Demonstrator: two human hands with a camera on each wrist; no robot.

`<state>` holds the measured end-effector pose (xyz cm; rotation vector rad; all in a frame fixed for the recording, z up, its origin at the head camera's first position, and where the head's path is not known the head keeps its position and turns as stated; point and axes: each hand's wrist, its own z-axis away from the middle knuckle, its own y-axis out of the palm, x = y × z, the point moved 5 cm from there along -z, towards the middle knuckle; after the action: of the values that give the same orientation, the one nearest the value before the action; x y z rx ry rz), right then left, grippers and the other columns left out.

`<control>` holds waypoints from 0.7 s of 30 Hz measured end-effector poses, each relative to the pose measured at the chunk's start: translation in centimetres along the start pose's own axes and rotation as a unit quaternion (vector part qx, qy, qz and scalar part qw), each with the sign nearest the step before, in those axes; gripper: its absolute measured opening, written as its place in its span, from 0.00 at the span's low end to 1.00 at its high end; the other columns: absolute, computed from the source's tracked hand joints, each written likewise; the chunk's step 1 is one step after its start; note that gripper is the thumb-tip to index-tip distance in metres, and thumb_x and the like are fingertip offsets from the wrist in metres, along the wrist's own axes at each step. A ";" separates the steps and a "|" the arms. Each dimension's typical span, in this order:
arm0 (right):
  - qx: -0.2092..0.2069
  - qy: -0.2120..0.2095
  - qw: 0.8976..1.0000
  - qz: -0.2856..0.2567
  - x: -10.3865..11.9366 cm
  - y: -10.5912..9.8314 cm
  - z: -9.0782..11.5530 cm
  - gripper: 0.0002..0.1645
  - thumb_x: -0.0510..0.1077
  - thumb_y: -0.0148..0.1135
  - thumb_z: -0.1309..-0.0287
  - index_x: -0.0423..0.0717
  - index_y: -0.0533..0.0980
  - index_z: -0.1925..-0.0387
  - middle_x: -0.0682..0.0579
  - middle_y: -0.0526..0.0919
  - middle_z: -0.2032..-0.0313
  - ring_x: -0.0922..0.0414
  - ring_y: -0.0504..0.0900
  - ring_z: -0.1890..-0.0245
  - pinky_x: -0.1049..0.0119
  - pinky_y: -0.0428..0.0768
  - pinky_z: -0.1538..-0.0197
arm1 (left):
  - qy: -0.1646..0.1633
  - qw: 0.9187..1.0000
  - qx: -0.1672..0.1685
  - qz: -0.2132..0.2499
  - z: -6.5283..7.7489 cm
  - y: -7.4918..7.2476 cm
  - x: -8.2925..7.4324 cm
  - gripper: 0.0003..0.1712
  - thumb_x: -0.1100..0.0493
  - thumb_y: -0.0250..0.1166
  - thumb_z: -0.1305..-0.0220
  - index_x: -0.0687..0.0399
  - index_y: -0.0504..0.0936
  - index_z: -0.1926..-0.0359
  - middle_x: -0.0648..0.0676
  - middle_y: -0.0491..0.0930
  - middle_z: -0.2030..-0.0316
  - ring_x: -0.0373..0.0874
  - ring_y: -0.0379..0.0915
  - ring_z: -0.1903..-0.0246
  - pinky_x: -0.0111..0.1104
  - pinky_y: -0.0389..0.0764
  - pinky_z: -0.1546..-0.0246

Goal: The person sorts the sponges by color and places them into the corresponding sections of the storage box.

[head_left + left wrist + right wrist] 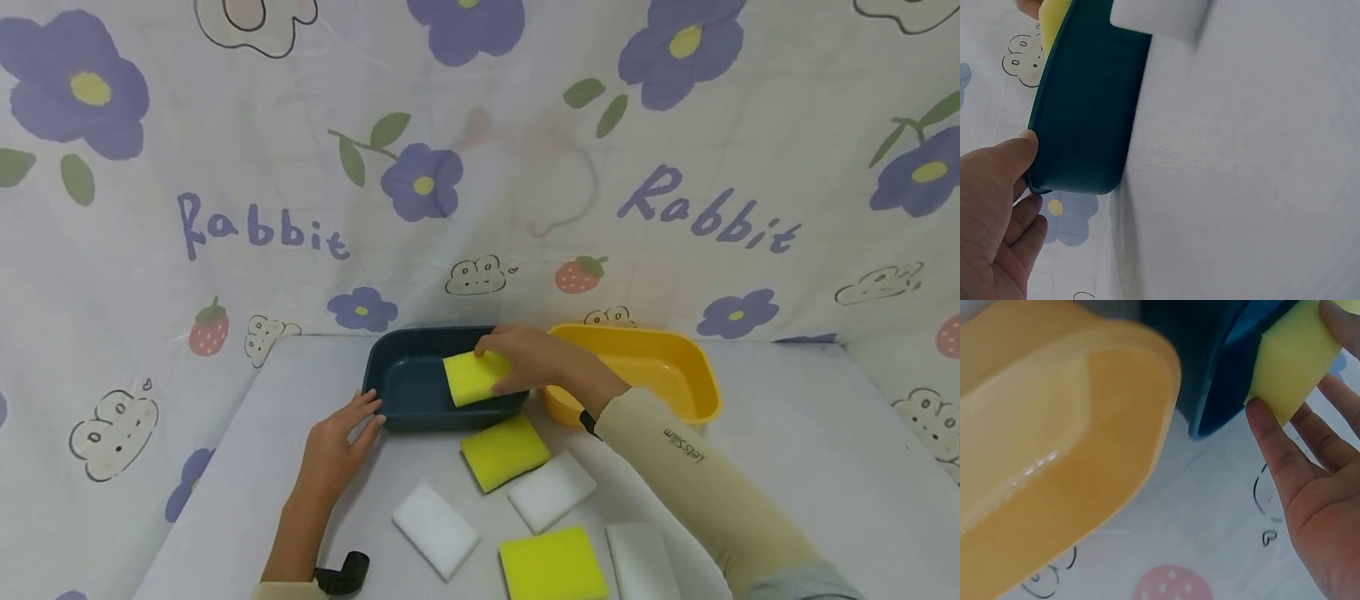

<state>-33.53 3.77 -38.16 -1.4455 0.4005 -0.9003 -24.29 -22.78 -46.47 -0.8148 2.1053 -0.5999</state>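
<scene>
Right hand (528, 358) pinches a yellow sponge (467, 381) between thumb and fingers, presumably at its edges for easy release. Sponge sits tilted in the mouth of the dark teal bin (450, 422); base contact cannot be told. Left of this grip, the left hand (337, 437) holds the bin's corner, probably to steady it. Yellow tub (696, 367) stands right of the grip; loose sponges (506, 452) lie nearer the wearer.

Teal bin (450, 422), orange-yellow bin (701, 375); yellow sponges (467, 382), white sponges (436, 531); purple flowers on white backdrop (517, 196).
</scene>
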 end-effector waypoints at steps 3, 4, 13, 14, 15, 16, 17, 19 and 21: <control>0.025 0.007 1.000 0.010 0.4 0.5 -0.7 0.32 0.51 0.75 0.43 0.53 0.75 0.38 0.50 0.77 0.42 0.52 0.73 0.49 0.57 0.75 0.40 | -0.002 1.000 0.006 0.001 0.1 0.1 0.1 0.19 0.66 0.73 0.41 0.67 0.84 0.48 0.61 0.80 0.43 0.60 0.73 0.39 0.51 0.78 0.46; 0.031 0.009 0.999 0.013 0.6 0.7 -1.0 0.32 0.51 0.75 0.43 0.53 0.75 0.37 0.50 0.77 0.42 0.52 0.73 0.49 0.57 0.75 0.40 | -0.002 1.000 0.007 0.001 0.1 0.1 0.1 0.19 0.66 0.73 0.40 0.67 0.84 0.48 0.61 0.80 0.43 0.60 0.73 0.39 0.51 0.78 0.46; 0.055 0.011 0.998 0.012 1.7 1.9 -3.1 0.32 0.47 0.73 0.42 0.52 0.74 0.37 0.51 0.76 0.42 0.54 0.73 0.49 0.58 0.74 0.40 | -0.014 1.000 0.007 -0.001 -0.1 -0.1 0.2 0.19 0.65 0.73 0.40 0.66 0.85 0.47 0.61 0.80 0.42 0.59 0.73 0.39 0.51 0.78 0.45; 0.060 0.014 0.998 0.011 1.8 2.1 -3.3 0.31 0.47 0.73 0.41 0.53 0.74 0.37 0.51 0.76 0.42 0.54 0.73 0.49 0.59 0.74 0.39 | -0.015 1.000 0.008 0.000 -0.1 -0.1 0.2 0.19 0.65 0.73 0.39 0.66 0.84 0.47 0.61 0.80 0.42 0.59 0.73 0.39 0.51 0.78 0.45; 0.064 0.017 0.998 0.009 1.9 2.3 -3.4 0.31 0.46 0.72 0.41 0.53 0.74 0.36 0.51 0.76 0.42 0.55 0.73 0.49 0.59 0.74 0.39 | -0.015 1.000 0.009 0.001 -0.1 0.0 0.2 0.19 0.65 0.73 0.39 0.66 0.84 0.47 0.61 0.80 0.42 0.59 0.73 0.39 0.50 0.78 0.45; 0.068 0.018 0.997 0.009 2.0 2.5 -3.6 0.31 0.46 0.72 0.40 0.53 0.74 0.36 0.51 0.76 0.42 0.55 0.73 0.49 0.59 0.74 0.39 | -0.015 1.000 0.009 0.002 -0.1 0.0 0.2 0.19 0.65 0.73 0.40 0.67 0.84 0.47 0.61 0.80 0.42 0.59 0.73 0.39 0.50 0.78 0.45; 0.071 0.020 0.997 0.007 2.1 2.7 -3.7 0.30 0.46 0.72 0.40 0.53 0.74 0.36 0.51 0.76 0.42 0.55 0.73 0.49 0.59 0.74 0.39 | -0.015 1.000 0.008 0.003 -0.1 0.0 0.2 0.19 0.65 0.73 0.40 0.67 0.84 0.47 0.61 0.80 0.42 0.59 0.73 0.39 0.50 0.78 0.45; 0.074 0.022 0.997 0.004 2.3 3.0 -3.9 0.30 0.46 0.72 0.39 0.53 0.75 0.36 0.51 0.76 0.42 0.55 0.73 0.49 0.59 0.74 0.39 | -0.013 1.000 0.005 0.002 -0.1 -0.1 0.1 0.19 0.65 0.73 0.40 0.66 0.85 0.47 0.61 0.80 0.42 0.59 0.73 0.39 0.50 0.78 0.45; 0.076 0.021 0.997 0.005 2.5 3.2 -4.1 0.30 0.46 0.72 0.39 0.53 0.75 0.36 0.50 0.76 0.42 0.55 0.73 0.49 0.59 0.74 0.39 | -0.012 1.000 0.004 0.001 -0.1 -0.1 0.1 0.19 0.65 0.73 0.40 0.66 0.85 0.47 0.61 0.80 0.43 0.59 0.73 0.39 0.50 0.78 0.45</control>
<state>-34.01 -1.20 -41.08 -1.2856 0.3622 -0.9342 -24.36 -22.94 -46.39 -0.8115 2.0805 -0.5931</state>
